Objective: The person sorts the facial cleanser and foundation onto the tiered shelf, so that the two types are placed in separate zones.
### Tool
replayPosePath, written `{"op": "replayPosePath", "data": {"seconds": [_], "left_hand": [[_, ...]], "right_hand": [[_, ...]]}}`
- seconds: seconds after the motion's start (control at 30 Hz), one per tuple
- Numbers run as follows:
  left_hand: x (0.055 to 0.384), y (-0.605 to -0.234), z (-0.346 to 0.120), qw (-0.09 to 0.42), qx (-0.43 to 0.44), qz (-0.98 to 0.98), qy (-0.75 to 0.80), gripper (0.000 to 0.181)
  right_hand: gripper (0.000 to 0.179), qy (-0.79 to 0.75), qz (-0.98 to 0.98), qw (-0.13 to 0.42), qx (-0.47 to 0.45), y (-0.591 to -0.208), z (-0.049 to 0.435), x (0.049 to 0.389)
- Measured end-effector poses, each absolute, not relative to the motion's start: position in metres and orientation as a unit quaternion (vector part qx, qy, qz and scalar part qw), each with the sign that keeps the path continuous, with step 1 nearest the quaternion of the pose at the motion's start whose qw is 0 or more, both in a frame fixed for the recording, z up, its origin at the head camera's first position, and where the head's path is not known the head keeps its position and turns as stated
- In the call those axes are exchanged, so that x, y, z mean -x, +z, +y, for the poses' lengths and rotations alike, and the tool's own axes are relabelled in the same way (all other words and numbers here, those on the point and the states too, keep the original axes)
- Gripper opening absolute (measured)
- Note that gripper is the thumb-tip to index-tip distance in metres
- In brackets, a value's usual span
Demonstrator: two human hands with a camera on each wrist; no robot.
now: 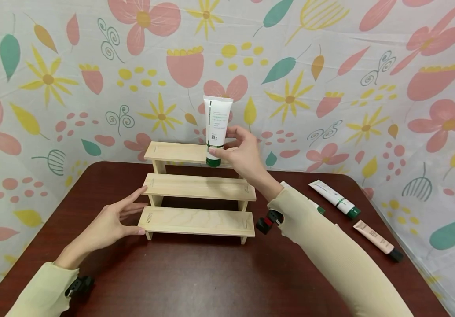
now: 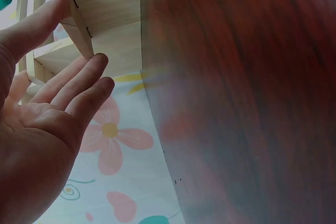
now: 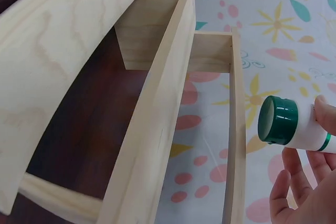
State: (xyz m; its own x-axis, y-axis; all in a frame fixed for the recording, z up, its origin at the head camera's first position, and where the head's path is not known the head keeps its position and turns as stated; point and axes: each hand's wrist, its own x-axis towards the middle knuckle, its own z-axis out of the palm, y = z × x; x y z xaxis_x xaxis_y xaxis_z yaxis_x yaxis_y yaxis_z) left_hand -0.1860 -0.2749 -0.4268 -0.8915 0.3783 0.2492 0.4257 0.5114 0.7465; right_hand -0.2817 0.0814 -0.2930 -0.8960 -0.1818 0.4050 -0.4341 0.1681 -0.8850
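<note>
Near the middle of the head view, a three-tier pale wooden display stand sits on the table. My right hand pinches a white squeeze tube between thumb and fingers, upright over the top tier with its green cap down. In the right wrist view that cap is beside the top tier. My left hand touches the stand's left end, thumb at the bottom tier and fingertips at the middle one. Its fingers are nearly straight in the left wrist view, against the wood edge.
To the right on the dark red-brown table lie a white tube with a green cap and a pink tube with a black cap. Another white tube is partly hidden by my right forearm. A flower-patterned cloth hangs behind.
</note>
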Motion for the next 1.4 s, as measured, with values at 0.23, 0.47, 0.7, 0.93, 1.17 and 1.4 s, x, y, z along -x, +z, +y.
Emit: {"op": "replayPosePath", "data": {"seconds": [0.23, 0.47, 0.7, 0.93, 1.17, 1.4], "left_hand": [[0.185, -0.426, -0.273, 0.026, 0.237, -0.866, -0.440, 0.112], [0.185, -0.427, -0.272, 0.027, 0.238, -0.866, -0.438, 0.112], [0.183, -0.428, -0.273, 0.025, 0.234, -0.870, -0.434, 0.112], [0.185, -0.427, -0.276, 0.026, 0.229, -0.874, -0.429, 0.113], [0.186, -0.426, -0.275, 0.024, 0.230, -0.874, -0.427, 0.114], [0.186, -0.427, -0.275, 0.022, 0.230, -0.872, -0.431, 0.114]], "right_hand": [[0.047, 0.609, -0.756, 0.120, -0.206, -0.297, 0.061, 0.293], [0.045, 0.597, -0.760, 0.139, -0.218, -0.301, 0.041, 0.300], [0.046, 0.601, -0.757, 0.135, -0.216, -0.299, 0.022, 0.307], [0.046, 0.602, -0.763, 0.136, -0.194, -0.297, 0.007, 0.314], [0.047, 0.599, -0.766, 0.137, -0.189, -0.297, -0.004, 0.319], [0.050, 0.578, -0.779, 0.141, -0.199, -0.302, -0.012, 0.319]]}}
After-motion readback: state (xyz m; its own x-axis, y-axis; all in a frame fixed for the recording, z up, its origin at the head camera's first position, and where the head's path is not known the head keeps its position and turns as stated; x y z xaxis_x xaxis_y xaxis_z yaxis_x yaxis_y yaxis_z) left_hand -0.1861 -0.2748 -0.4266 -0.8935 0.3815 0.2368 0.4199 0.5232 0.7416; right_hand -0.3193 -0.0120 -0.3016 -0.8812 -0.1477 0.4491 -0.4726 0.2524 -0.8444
